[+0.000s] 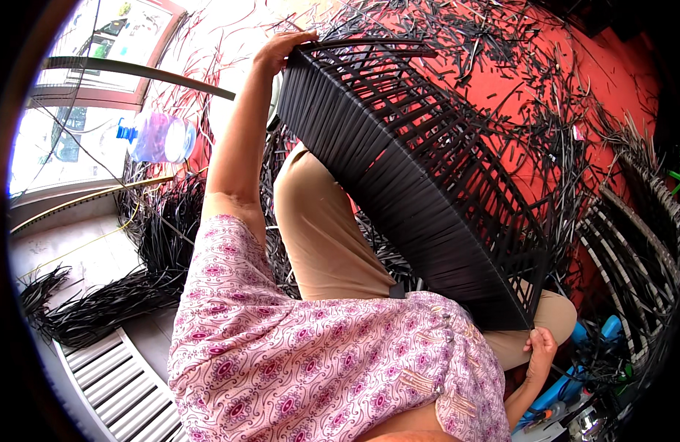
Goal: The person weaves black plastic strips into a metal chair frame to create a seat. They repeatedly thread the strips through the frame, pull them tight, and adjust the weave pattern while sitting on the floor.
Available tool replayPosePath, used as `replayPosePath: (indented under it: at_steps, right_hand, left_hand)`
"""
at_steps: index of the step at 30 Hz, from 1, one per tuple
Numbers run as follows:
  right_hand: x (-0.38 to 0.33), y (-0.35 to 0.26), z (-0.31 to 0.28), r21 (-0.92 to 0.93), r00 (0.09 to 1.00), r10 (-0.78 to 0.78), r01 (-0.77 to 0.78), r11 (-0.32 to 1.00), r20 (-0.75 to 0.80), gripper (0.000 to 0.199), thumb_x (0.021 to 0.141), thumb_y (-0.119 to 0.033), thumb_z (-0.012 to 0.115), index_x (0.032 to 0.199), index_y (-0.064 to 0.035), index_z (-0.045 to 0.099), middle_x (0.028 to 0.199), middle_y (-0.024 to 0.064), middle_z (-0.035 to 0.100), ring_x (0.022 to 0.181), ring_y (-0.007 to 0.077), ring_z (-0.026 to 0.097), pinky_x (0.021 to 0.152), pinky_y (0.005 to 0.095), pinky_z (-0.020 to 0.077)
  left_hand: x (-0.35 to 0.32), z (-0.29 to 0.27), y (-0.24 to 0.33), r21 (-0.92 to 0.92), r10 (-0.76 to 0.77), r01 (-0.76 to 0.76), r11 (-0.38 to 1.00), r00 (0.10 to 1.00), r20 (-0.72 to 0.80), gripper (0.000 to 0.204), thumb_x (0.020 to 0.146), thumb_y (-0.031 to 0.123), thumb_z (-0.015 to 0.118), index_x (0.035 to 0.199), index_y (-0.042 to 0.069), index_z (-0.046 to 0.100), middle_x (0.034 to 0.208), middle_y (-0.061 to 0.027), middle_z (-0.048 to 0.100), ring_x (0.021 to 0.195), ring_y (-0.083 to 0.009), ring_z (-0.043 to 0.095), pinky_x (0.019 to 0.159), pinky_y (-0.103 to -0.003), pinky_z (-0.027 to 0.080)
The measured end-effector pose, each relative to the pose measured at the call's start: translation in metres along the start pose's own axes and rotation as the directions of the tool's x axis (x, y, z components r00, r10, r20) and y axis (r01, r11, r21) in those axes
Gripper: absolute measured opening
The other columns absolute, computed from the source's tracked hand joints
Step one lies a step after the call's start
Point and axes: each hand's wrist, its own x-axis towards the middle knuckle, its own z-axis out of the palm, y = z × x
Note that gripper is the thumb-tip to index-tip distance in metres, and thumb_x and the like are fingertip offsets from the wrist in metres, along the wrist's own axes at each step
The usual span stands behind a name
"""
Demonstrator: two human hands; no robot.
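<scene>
Grips the far upper corner of a black woven basket with the left hand, curling fingers over the edge, and pinches the near lower corner with thumb and fingers of the right hand; cannot tell about anything hidden inside that pinch. Holds the basket tilted between both hands, across tan trousers, with its long axis running from far left to near right. Has the left hand stretched well out, the right much nearer, beside the patterned top. Has black strips scattered over a red floor beyond, a clear bottle leftward, blue objects near the right hand.
</scene>
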Motion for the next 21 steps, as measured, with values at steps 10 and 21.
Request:
replayPosePath:
  at_steps: [10,21]
  right_hand:
    - [-0.002,-0.015,-0.012,-0.097,0.998,0.01,-0.004,0.995,0.058,0.021,0.088,-0.014,0.063,0.099,0.0037,0.066,0.069,0.0026,0.058,0.06,0.0095,0.053,0.059,0.0235,0.0443]
    - [-0.001,-0.016,-0.009,-0.112,0.999,0.052,-0.05,0.992,0.013,0.019,0.083,-0.015,0.065,0.094,0.0017,0.067,0.067,0.0003,0.056,0.055,0.0048,0.047,0.051,0.0189,0.0362]
  left_hand:
    - [0.038,-0.108,0.002,-0.433,0.058,-0.329,0.839,0.846,-0.531,0.011,0.085,0.02,0.075,0.087,0.009,0.071,0.069,0.0034,0.064,0.054,-0.0027,0.053,0.045,-0.017,0.036]
    - [0.02,-0.016,-0.039,-0.528,0.23,-0.119,0.841,0.962,0.15,0.058,0.089,0.06,0.059,0.103,0.005,0.07,0.085,-0.0003,0.067,0.082,-0.0129,0.061,0.078,-0.027,0.048]
